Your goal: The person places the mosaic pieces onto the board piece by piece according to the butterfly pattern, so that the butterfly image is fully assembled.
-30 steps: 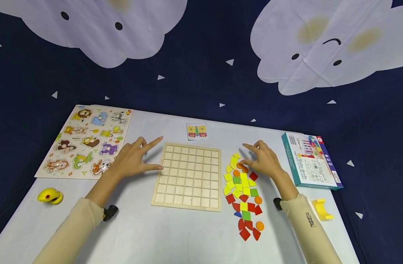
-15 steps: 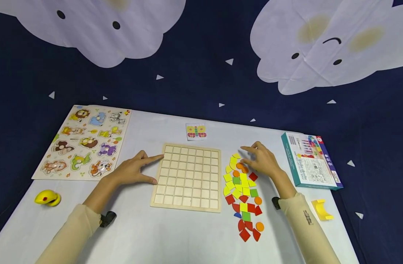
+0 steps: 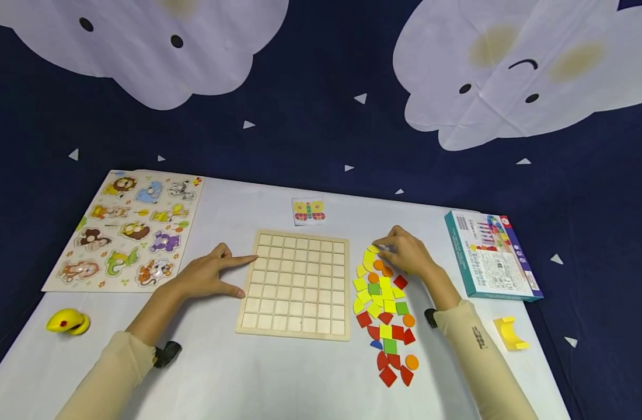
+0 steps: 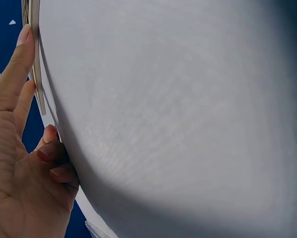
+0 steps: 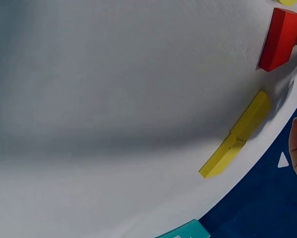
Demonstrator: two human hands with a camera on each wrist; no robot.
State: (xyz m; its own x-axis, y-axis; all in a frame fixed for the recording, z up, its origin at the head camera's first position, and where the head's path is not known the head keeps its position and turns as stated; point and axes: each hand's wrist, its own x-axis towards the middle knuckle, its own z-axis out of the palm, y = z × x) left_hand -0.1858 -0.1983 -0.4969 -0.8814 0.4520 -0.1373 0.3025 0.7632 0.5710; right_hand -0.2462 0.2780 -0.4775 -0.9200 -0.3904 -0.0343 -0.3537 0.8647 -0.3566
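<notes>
Brace mid-frame wooden grid (image 3: pixel 297 286) with splayed left hand (image 3: pixel 208 274); pinch yellow tile (image 3: pixel 372 249) edgewise with narrow-gapped right hand (image 3: pixel 409 252) (holding? can't tell).

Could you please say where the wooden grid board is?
In the head view, the wooden grid board lies centrally, between the left hand and the coloured pieces.

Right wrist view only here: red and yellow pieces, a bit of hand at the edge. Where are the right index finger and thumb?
Observer: The right hand has both at the farthest yellow piece of the scatter; can't tell whether it's pinched.
Operator: Left side?
Observer: The left hand touches the near-side-to-far-side left edge of the wooden grid board, index finger and thumb spread.
Operator: Past the board?
Observer: A butterfly picture card, lying beyond its far edge, not touching it.
</notes>
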